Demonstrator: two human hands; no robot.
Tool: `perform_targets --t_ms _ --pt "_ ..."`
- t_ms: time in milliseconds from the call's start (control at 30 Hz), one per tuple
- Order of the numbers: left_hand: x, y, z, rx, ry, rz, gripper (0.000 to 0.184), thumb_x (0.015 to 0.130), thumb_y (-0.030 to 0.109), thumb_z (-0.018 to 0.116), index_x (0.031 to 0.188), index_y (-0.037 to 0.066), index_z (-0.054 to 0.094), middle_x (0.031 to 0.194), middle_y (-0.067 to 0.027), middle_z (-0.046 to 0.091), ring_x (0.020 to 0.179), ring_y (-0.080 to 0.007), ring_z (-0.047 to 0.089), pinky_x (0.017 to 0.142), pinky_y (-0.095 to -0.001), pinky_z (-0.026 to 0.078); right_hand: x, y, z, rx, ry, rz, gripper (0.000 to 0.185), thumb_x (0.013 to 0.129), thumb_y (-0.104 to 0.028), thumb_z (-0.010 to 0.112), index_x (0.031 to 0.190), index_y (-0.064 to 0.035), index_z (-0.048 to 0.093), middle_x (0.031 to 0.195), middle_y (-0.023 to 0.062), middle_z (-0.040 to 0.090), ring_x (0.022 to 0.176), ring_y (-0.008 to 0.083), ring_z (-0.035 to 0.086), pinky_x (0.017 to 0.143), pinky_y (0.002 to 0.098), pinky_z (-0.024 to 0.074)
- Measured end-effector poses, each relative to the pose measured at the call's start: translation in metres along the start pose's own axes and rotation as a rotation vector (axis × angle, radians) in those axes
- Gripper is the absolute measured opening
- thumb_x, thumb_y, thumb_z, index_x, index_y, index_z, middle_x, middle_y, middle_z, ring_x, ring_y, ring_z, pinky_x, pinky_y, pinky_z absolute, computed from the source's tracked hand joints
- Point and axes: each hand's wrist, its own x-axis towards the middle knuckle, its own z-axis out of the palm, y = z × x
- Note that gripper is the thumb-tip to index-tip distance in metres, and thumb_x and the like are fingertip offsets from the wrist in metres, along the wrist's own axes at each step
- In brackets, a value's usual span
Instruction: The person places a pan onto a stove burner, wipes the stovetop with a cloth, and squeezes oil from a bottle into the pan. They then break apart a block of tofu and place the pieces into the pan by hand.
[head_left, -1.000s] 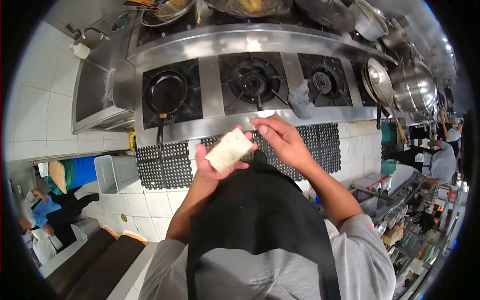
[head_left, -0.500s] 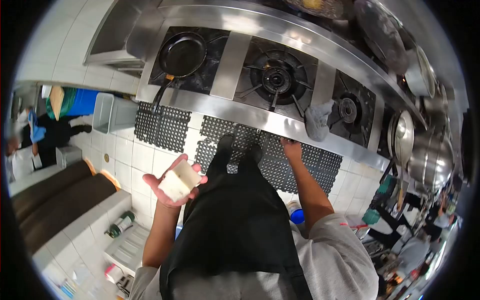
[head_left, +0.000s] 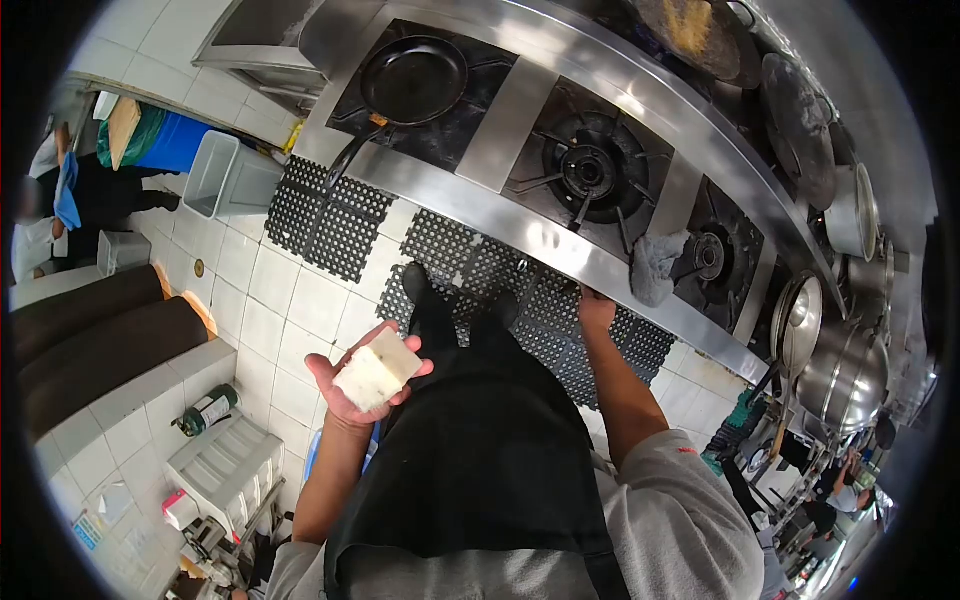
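On the upturned palm of my left hand (head_left: pixel 343 397) rests a pale, off-white block (head_left: pixel 378 369), perhaps cheese, with the fingers curled around its sides. My right hand (head_left: pixel 598 313) is low at the stove's front edge (head_left: pixel 545 240), its fingers curled in close under the rim. What they grip is hidden. Above that hand is the middle burner (head_left: pixel 588 172), with no pan on it. A black frying pan (head_left: pixel 413 80) sits on the left burner, its handle sticking out over the edge. A grey cloth (head_left: pixel 657 268) lies beside the right burner (head_left: pixel 710 252).
Black rubber mats (head_left: pixel 325 220) cover part of the tiled floor. A grey bin (head_left: pixel 235 178) stands left of the stove. Pots and a steel bowl (head_left: pixel 845 385) are at the right. Other people (head_left: pixel 75 200) are at the far left and lower right.
The view has turned, so the stove appears shifted right and up. My left hand still holds the pale block, and my right hand stays at the stove's front edge.
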Motion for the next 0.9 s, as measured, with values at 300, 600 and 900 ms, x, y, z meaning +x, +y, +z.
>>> perform_targets --t_ms 300,600,900 --pt "0.001 0.027 0.003 -0.021 -0.013 -0.044 0.115 0.072 0.076 0.068 0.154 0.007 0.026 0.152 -0.0242 0.037 0.137 -0.0533 0.036 0.082 -0.0422 0.054 -0.002 0.001 -0.006 -0.056 0.006 0.043 0.033 0.085 -0.026 0.078 0.103 0.0006 0.073 0.095 0.0077 0.076 0.087 0.0186 0.070 0.077 0.0304 0.0514" --pt "-0.008 0.080 0.007 -0.042 0.003 -0.104 0.117 0.068 0.076 0.071 0.154 0.012 0.025 0.155 -0.0216 0.034 0.139 -0.0517 0.033 0.087 -0.0436 0.053 -0.004 -0.017 -0.008 -0.055 -0.008 0.134 0.043 0.085 -0.024 0.077 0.118 0.0024 0.067 0.111 0.0103 0.074 0.099 0.0200 0.070 0.088 0.0322 0.0511" --pt "0.002 0.162 0.016 0.030 -0.077 -0.158 0.115 0.069 0.077 0.069 0.154 0.011 0.026 0.155 -0.0219 0.034 0.140 -0.0521 0.031 0.087 -0.0438 0.052 -0.010 -0.019 -0.015 -0.523 -0.258 0.111 0.041 0.089 -0.018 0.064 0.129 -0.0198 0.064 0.102 0.0146 0.072 0.085 0.0228 0.070 0.073 0.0374 0.0571"
